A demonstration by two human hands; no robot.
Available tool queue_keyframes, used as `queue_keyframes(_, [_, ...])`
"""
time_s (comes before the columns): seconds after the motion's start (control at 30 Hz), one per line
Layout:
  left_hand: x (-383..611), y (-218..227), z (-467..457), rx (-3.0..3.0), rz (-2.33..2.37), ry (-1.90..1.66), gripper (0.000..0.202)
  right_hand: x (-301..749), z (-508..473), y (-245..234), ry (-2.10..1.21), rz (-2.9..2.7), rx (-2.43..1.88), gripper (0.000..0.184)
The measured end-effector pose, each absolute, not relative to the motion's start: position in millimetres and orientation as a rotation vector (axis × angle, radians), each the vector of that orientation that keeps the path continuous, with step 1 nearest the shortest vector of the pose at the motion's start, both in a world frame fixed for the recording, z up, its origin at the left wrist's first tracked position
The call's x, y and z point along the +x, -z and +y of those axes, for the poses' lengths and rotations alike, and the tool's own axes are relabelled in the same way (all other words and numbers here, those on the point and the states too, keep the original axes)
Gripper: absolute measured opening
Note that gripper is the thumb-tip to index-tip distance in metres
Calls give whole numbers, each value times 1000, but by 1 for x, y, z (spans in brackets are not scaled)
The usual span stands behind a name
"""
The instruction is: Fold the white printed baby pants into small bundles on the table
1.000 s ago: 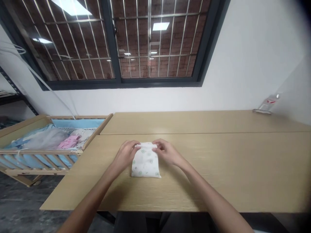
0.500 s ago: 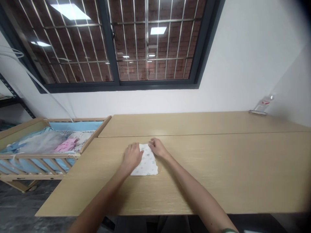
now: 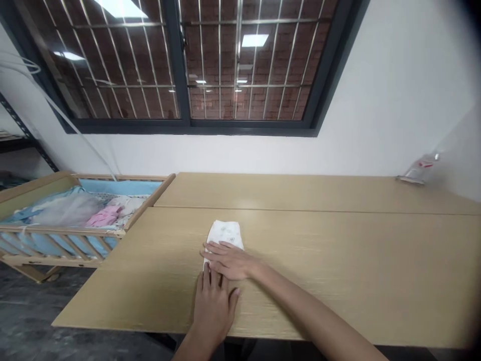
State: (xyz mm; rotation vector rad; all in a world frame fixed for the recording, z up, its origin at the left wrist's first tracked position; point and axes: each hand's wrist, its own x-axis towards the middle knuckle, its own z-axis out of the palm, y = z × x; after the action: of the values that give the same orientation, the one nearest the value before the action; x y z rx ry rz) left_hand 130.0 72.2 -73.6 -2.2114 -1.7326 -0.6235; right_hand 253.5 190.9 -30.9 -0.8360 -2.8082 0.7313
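Right-hand fingers [image 3: 221, 249] lie extended and flat across the near end of the cloth, pressing from above, released, with no pinch or clench. Left-hand fingers [image 3: 209, 284] are spread and open, pointing up at the same end. Their tips sit at or just against its near edge, but the exact contact is hidden by the right hand, so cannot tell. Neither hand visibly grips anything.

The right hand [image 3: 235, 264] lies across the cloth, with the right forearm [image 3: 308, 298] running off toward the lower right. The left hand [image 3: 212, 308] rests palm down on the table, nearer the person and below the cloth.

The white cloth with small green print [image 3: 225, 235] lies flat near the middle of the near tabletop. It is already folded into a narrow upright band, long axis pointing away from the person. The far end shows smooth, with no loose flap. The near end is under the fingers, so whether it is finished cannot be told.

The light wood-grain table [image 3: 338, 250] has a seam to a second top behind. Left of it stands a wooden crib [image 3: 63, 231], where a pink garment [image 3: 105, 216] and pale clothes [image 3: 128, 203] lie loose, unfolded.
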Motion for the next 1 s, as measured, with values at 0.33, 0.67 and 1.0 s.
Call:
queue_keyframes(0.33, [121, 79, 78, -2246, -1675, 577, 49, 270, 261, 31, -532, -2752, -1015, 62])
queue_keyframes(0.67, [59, 57, 127, -2733, -1517, 574, 24, 281, 246, 45, -175, -2299, -1035, 42])
queue_keyframes(1.0, [51, 18, 166, -2911, -1657, 645, 24, 319, 217, -8, -1333, -2300, -929, 57])
